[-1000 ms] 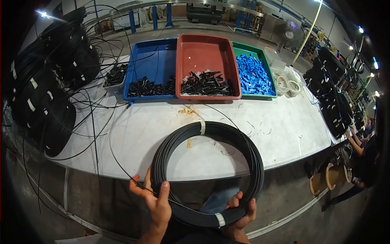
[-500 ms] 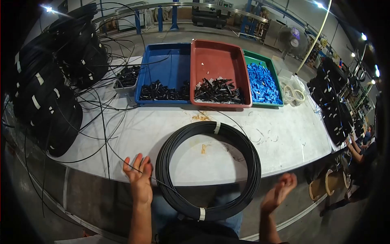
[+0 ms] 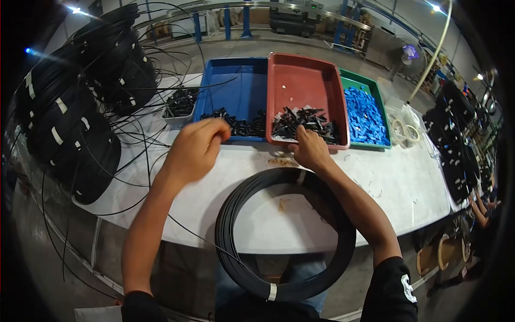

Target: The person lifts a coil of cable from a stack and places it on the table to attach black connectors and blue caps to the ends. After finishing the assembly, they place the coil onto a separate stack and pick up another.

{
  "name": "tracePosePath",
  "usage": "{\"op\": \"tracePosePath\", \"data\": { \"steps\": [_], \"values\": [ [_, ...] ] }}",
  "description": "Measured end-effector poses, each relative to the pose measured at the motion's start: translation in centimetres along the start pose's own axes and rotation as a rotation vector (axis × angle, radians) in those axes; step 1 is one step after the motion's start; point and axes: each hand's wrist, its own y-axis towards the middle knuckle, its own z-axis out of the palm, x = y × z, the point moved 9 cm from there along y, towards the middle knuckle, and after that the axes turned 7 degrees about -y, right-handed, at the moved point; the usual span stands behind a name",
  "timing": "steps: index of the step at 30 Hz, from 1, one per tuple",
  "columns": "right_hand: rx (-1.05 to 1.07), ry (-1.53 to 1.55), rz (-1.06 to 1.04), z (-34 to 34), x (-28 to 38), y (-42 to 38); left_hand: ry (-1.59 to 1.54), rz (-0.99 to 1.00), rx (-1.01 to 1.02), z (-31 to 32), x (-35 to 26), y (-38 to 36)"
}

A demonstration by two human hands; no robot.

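Note:
My left hand [image 3: 197,149] is raised over the table in front of the blue tray [image 3: 236,67], its fingers curled toward the thumb; what they hold, if anything, is hidden. At the front rim of the red tray [image 3: 308,67], my right hand [image 3: 312,150] has its fingers closed, overlapping the small black connector-like parts [image 3: 306,122] in that tray. Whatever sits in its fingertips is too small to name. Below both hands, a black cable coil [image 3: 228,231] bound with white tape leans across the table's front edge and my lap, with one loose cable strand running left.
More small black parts [image 3: 244,126] lie in the blue tray. A green tray [image 3: 378,96] holds many blue pieces [image 3: 367,115]. Stacked cable coils [image 3: 70,123] with stray strands crowd the left; further coils [image 3: 453,139] stand right. White tape rolls [image 3: 410,131] are beside the green tray.
Both hands have moved from beside the coil, where their fingers were apart, forward to the trays. The right hand is now at the red tray, the left before the blue one.

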Motion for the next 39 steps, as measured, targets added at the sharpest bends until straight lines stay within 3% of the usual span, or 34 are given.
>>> {"op": "tracePosePath", "data": {
  "steps": [5, 7, 12, 15, 18, 24, 26, 29, 31, 33, 39],
  "values": [
    [0.046, 0.105, -0.112, 0.3, 1.6, -0.2, 0.256, -0.04, 0.178, 4.1, 11.9, 8.5],
    [0.083, 0.175, -0.341, -0.3, 3.0, -1.4, 0.266, -0.005, 0.207, 5.6, 13.7, 9.4],
    [0.053, 0.158, -0.43, -3.2, 1.5, -2.6, 0.653, 0.142, 0.549, 11.1, 15.6, 9.4],
    [0.062, 0.043, -0.433, -3.9, -0.1, -2.9, 0.698, 0.2, 0.599, 13.2, 15.9, 9.0],
    [0.039, 0.028, -0.406, -4.4, -1.5, -3.2, 0.7, 0.202, 0.636, 13.6, 16.8, 9.0],
    [0.106, 0.305, -0.296, -4.3, -2.1, -3.0, 0.826, 0.169, 0.549, 11.6, 17.6, 9.2],
    [0.136, 0.157, -0.41, -3.9, -1.0, -3.2, 0.828, 0.127, 0.531, 11.0, 17.6, 9.2],
    [0.095, 0.21, -0.481, -3.3, -0.6, -3.0, 0.83, 0.078, 0.543, 10.5, 18.1, 8.7],
    [0.079, 0.221, -0.499, -2.9, -0.4, -3.1, 0.709, 0.403, 0.409, 10.4, 15.8, 8.2],
    [0.206, 0.446, -0.391, -2.0, -0.6, -2.9, 0.634, 0.413, 0.41, 10.5, 16.2, 8.0],
    [0.198, 0.556, -0.497, -2.3, 0.1, -3.2, 0.515, 0.324, 0.505, 10.9, 17.0, 7.8]
  ]
}}
